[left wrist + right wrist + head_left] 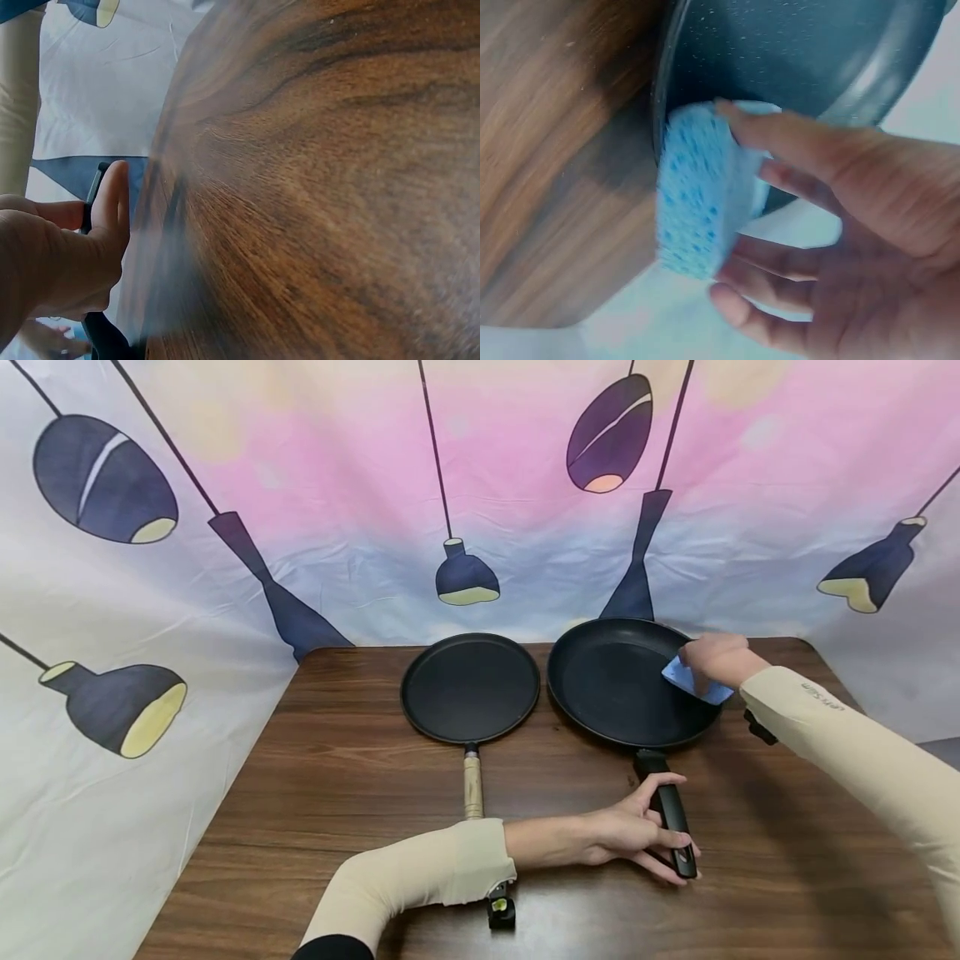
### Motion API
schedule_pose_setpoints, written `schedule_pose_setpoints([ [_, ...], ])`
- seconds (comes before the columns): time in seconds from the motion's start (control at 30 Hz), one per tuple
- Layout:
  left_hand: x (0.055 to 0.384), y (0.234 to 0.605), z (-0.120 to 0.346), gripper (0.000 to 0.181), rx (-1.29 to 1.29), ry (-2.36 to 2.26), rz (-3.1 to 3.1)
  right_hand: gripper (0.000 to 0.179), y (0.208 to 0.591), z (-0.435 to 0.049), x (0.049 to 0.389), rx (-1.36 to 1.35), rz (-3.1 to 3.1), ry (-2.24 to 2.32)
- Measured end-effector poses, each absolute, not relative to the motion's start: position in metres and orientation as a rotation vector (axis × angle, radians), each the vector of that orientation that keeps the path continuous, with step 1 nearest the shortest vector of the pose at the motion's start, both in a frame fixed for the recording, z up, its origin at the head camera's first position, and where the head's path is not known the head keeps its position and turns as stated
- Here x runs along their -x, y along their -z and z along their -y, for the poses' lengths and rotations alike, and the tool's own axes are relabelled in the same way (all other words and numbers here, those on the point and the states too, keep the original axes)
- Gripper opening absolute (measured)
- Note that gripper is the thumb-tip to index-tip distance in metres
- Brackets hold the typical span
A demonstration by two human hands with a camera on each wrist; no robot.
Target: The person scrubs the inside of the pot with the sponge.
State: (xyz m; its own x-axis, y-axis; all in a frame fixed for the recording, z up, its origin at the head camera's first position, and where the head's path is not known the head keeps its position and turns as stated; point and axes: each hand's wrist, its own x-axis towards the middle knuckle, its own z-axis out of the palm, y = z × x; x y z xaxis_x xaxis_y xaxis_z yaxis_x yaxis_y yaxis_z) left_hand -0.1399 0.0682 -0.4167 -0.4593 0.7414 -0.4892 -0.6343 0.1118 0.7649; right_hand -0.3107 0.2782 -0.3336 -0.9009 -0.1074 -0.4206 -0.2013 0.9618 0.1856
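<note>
A large black frying pan [615, 685] sits at the back right of the table. My left hand [633, 833] grips its black handle [673, 818], thumb over the top near the end. In the left wrist view, that hand [60, 255] pinches the handle from the side. My right hand [716, 660] holds a blue sponge [693, 683] at the pan's right rim. Seen from the right wrist, the porous sponge [694, 191] lies across the rim, gripped between the thumb and fingers of the right hand [840, 210].
Left of the frying pan lies a flat, round black griddle pan [471, 687] with a wooden handle [473, 787], partly under my left forearm. Both pans stand on a brown wooden table [315, 827]. Behind the table hangs a cloth [360, 485] printed with lamps.
</note>
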Motion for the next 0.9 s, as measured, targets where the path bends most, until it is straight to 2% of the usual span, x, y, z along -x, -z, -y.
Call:
schedule_pose_setpoints([
  [0.2, 0.140, 0.416, -0.066, 0.068, -0.126, -1.590, -1.306, 0.048, 0.319, -0.283, 0.298, 0.263, -2.537, -0.277],
  [0.43, 0.141, 0.415, -0.066, 0.066, -0.140, -1.575, -1.305, 0.048, 0.315, -0.296, 0.298, 0.278, -2.282, 0.009],
  [0.57, 0.142, 0.416, -0.064, 0.064, -0.133, -1.585, -1.296, 0.047, 0.321, -0.294, 0.302, 0.345, -2.112, 0.185],
  [0.9, 0.143, 0.418, -0.065, 0.062, -0.134, -1.603, -1.253, 0.060, 0.348, -0.270, 0.315, 0.580, -1.878, 0.499],
])
